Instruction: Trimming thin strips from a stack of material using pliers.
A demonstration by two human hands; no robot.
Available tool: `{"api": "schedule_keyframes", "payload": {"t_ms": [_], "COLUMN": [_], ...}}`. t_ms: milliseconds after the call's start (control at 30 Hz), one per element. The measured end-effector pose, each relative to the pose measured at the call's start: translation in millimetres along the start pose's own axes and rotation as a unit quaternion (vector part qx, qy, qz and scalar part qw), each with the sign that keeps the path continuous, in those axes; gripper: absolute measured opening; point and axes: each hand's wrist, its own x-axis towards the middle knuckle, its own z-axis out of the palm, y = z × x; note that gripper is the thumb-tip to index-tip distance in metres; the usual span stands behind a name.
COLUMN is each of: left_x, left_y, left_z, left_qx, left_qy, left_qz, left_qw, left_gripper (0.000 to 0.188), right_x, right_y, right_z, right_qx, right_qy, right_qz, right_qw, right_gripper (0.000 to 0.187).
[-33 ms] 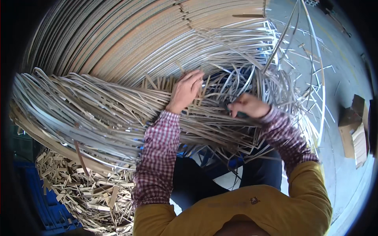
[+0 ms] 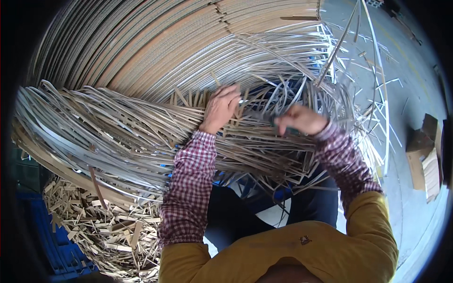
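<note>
My left hand (image 2: 221,109) rests on a thick tangle of narrow, pale cardboard strips (image 2: 137,120), its fingers bent and closed around strip ends at the tangle's upper edge. How many strips it grips is hidden. To its right, my right hand (image 2: 302,120) is closed around a dark-handled tool (image 2: 273,120). The tool's thin grey front part points toward the left hand, and motion blur hides its exact kind. Beneath the right hand more strips cross in several directions, over something dark blue.
A big stack of corrugated cardboard sheets (image 2: 155,47) fills the far side. Cut cardboard scraps (image 2: 108,236) are heaped at lower left, beside a blue crate (image 2: 56,245). Loose strips stick out at right over the grey floor (image 2: 401,70), where a cardboard box (image 2: 417,151) stands.
My right hand has shifted slightly to the right and up with the tool, whose front part now shows more. The left hand has barely moved to the left.
</note>
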Motion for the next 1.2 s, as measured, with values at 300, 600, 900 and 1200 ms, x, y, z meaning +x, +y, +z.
{"api": "schedule_keyframes", "payload": {"t_ms": [300, 600, 900, 1200], "left_x": [-7, -4, 13, -4], "left_y": [-16, -5, 30, -7], "left_z": [16, 6, -16, 8], "left_qx": [0.021, -0.003, -0.117, -0.008], "left_qy": [-0.025, 0.044, 0.065, 0.017], "left_qz": [-0.043, -0.032, 0.028, -0.030], "left_qw": [0.999, 0.998, 0.991, 0.999], "left_gripper": [0.027, 0.024, 0.028, 0.024], "right_x": [108, 120, -13, 105], "right_y": [-55, -59, 13, -45], "right_z": [-57, -37, 24, -51], "right_qx": [0.143, 0.214, 0.095, 0.101], "right_qy": [0.186, 0.236, 0.008, 0.217], "right_qz": [0.090, 0.058, 0.069, 0.107], "right_qw": [0.968, 0.946, 0.993, 0.965], "right_gripper": [0.044, 0.037, 0.043, 0.044]}}
